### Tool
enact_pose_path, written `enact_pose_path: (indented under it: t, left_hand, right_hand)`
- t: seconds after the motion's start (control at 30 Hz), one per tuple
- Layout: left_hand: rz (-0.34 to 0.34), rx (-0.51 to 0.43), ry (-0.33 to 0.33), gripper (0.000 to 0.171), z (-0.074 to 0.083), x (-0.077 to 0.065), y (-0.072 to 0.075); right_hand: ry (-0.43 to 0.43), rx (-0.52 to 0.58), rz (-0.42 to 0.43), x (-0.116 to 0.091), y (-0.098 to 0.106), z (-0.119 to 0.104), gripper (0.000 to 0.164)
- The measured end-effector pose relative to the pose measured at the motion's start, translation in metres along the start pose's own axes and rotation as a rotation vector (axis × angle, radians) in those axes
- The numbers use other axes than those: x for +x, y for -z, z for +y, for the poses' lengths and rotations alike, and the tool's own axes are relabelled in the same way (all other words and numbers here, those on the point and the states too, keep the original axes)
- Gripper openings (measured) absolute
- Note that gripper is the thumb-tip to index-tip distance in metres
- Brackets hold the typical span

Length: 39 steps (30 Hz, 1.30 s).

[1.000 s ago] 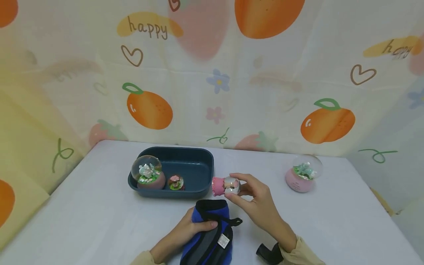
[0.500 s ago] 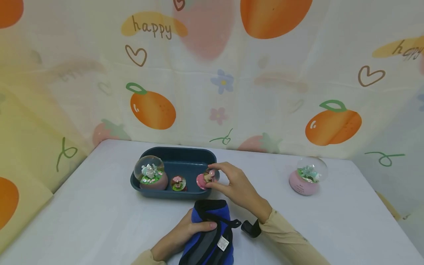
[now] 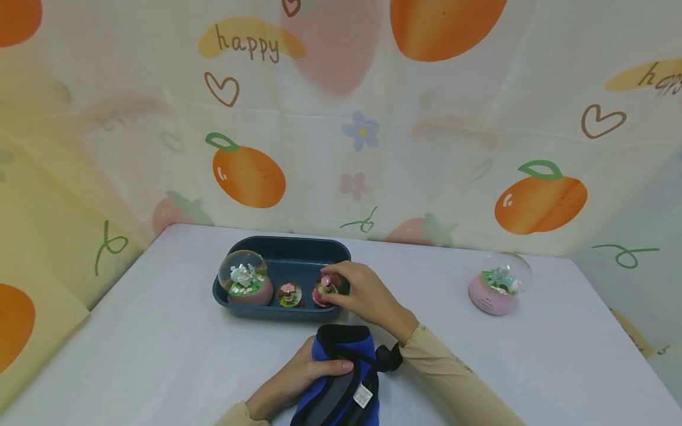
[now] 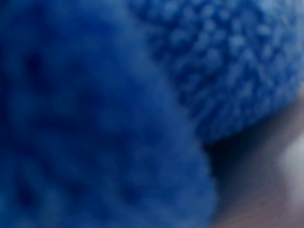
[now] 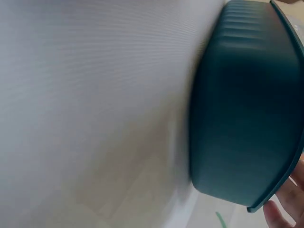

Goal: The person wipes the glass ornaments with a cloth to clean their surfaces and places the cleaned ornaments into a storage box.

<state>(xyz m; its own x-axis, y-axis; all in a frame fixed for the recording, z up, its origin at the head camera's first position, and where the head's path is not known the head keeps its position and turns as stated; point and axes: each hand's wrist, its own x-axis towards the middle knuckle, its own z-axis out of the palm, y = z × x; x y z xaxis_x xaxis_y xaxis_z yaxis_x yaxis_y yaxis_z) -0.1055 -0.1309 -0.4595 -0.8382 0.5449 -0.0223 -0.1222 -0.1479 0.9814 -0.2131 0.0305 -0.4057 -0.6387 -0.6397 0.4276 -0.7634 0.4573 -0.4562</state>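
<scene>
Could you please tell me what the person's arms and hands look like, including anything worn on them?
The left hand and the right hand are bare. The left sleeve and the right sleeve are both long and beige. A small black device shows beside the end of the right sleeve.

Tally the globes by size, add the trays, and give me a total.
Large globes: 2 (one in the tray, one on the table)
Small globes: 2 (one in the tray, one held in the right hand)
Trays: 1
Total: 5
</scene>
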Motion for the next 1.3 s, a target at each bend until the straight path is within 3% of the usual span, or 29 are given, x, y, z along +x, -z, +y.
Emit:
enact_pose_path:
  t: [0.23,0.53,0.7,0.93,1.3]
  left_hand:
    - [-0.003,0.011,0.007,0.045,-0.001,0.001,0.001]
    - [0.005,0.028,0.021,0.046,-0.002,0.002,0.000]
    - [0.002,0.035,0.009,0.046,-0.001,0.001,-0.002]
    - [0.003,0.042,-0.008,0.050,0.000,0.002,-0.003]
    - [0.034,0.065,0.034,0.052,0.003,0.000,-0.003]
  right_hand:
    - [-0.046,0.029,-0.118,0.011,-0.004,-0.001,0.045]
    - [-0.046,0.074,-0.159,0.013,-0.004,-0.002,0.041]
    - [-0.094,0.117,-0.177,0.010,-0.001,-0.002,0.042]
    - [-0.144,0.206,-0.064,-0.003,0.013,-0.005,0.047]
    - [-0.210,0.200,0.082,-0.042,0.038,0.001,0.045]
